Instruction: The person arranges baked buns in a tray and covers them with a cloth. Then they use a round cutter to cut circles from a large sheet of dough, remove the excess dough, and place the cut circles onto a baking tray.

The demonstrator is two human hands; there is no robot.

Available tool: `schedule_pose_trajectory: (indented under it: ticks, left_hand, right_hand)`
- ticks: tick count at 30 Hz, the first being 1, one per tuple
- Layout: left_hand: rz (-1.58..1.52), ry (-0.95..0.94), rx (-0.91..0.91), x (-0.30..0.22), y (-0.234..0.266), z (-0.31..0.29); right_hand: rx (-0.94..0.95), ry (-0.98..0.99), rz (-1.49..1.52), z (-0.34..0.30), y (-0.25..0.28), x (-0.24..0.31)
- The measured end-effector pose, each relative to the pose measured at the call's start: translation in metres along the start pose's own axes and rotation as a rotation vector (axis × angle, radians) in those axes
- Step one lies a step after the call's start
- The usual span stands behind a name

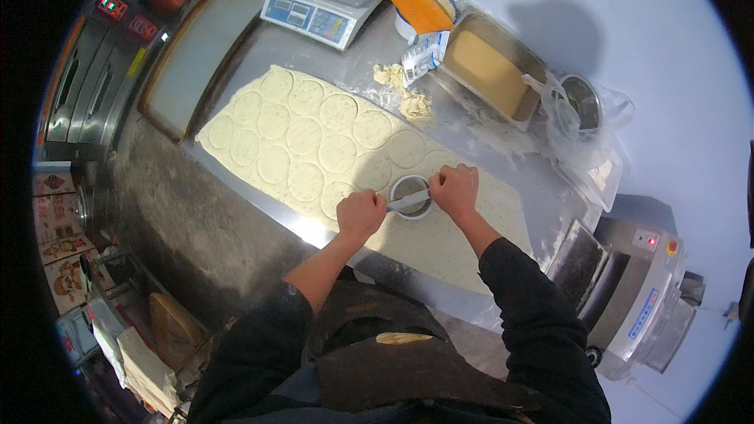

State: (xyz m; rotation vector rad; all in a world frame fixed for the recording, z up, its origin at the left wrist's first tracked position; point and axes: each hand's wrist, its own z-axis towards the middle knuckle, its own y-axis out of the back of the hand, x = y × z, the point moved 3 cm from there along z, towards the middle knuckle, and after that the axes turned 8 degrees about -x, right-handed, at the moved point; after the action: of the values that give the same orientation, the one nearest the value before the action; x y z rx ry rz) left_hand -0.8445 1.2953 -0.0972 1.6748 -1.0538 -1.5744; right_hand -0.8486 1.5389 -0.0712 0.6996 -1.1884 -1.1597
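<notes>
Both hands (408, 208) grip the round cutter (411, 197) between them on the dough sheet (330, 149).

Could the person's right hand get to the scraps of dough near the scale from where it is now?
Probably yes. The right hand grips the ring cutter on the dough sheet; the dough scraps lie beyond it with only flat dough and bare steel between, though it would have to let go first.

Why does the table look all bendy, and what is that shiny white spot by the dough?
In the head view, the fisheye lens curves the metal table edge and leaves black corners; glare whitens that edge just left of the left hand; a soft shadow falls on the wall above the tray; both hands and the round cutter look fairly sharp.
</notes>
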Motion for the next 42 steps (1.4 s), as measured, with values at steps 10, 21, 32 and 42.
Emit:
schedule_pose_trajectory:
  ticks: [10, 21, 32, 42]
  left_hand:
    - [0.018, -0.007, 0.064, -0.003, 0.001, 0.028]
    - [0.118, -0.092, 0.217, -0.001, 0.002, 0.046]
    - [0.015, -0.083, 0.064, -0.005, 0.015, 0.0]
    - [-0.014, 0.109, 0.08, 0.054, 0.056, -0.066]
  right_hand:
    - [0.034, -0.042, -0.045, 0.005, -0.012, -0.01]
    - [-0.049, -0.034, -0.087, -0.008, -0.025, -0.005]
    - [-0.207, 0.058, 0.074, -0.023, 0.019, 0.003]
    - [-0.001, 0.086, 0.076, -0.057, -0.003, 0.071]
